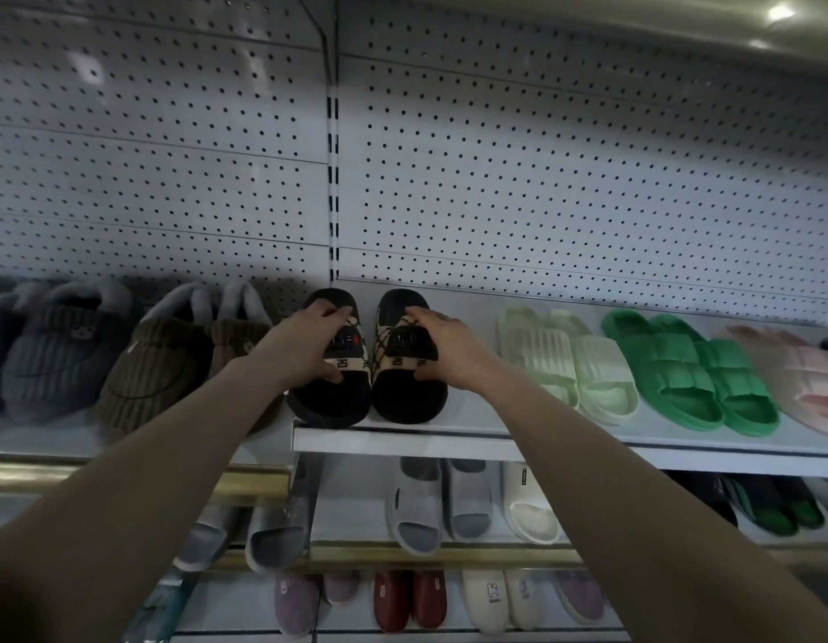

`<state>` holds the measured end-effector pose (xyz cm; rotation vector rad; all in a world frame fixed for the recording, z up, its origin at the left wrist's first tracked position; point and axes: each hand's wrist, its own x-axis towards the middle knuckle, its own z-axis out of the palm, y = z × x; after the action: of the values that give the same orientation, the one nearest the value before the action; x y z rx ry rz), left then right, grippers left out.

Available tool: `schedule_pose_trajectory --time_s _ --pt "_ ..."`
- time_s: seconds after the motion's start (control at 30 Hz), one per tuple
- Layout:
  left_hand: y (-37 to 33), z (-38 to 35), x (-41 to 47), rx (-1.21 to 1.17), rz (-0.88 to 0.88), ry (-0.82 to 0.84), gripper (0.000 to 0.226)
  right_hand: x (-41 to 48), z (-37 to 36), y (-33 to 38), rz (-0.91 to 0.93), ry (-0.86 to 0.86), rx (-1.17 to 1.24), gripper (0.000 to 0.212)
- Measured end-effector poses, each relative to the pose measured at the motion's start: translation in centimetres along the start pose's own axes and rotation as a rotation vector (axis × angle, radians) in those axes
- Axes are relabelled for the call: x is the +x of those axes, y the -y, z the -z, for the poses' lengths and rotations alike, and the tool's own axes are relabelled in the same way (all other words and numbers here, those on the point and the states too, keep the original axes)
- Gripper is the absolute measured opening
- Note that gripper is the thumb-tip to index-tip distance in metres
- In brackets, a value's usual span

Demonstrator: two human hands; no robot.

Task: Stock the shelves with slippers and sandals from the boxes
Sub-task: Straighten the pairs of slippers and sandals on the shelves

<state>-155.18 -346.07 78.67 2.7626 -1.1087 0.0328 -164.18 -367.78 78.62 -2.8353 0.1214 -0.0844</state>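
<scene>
A pair of black slides with beige patterned straps stands on the top white shelf [472, 440], toes toward me. My left hand [305, 345] grips the strap of the left slide [330, 401], fingers over the top and thumb under the front edge. In the same way my right hand [444, 348] grips the strap of the right slide [409, 401]. Both soles rest on the shelf near its front edge.
Left of the pair sit brown fuzzy slippers [171, 359] and grey ones [55, 355]. To the right lie pale green slides [569, 364], bright green slides [690, 373] and pink ones [792, 378]. Lower shelves hold grey, white, red and purple slippers. White pegboard [542, 178] backs the shelf.
</scene>
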Motion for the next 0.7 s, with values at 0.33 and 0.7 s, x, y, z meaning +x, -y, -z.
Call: schedule_pose_trajectory --time_s 0.33,0.7 --pt "-1.1 -1.9 1.7 -0.069 0.014 -0.123 0.101 0.5 0.9 -2.0 0.002 -0.038 -0.087 0.093" --pt "-3.2 -2.8 4.3 -0.106 -0.072 -0.144 0.097 0.1 2.0 -4.6 -0.058 -0.04 -0.102 0.094"
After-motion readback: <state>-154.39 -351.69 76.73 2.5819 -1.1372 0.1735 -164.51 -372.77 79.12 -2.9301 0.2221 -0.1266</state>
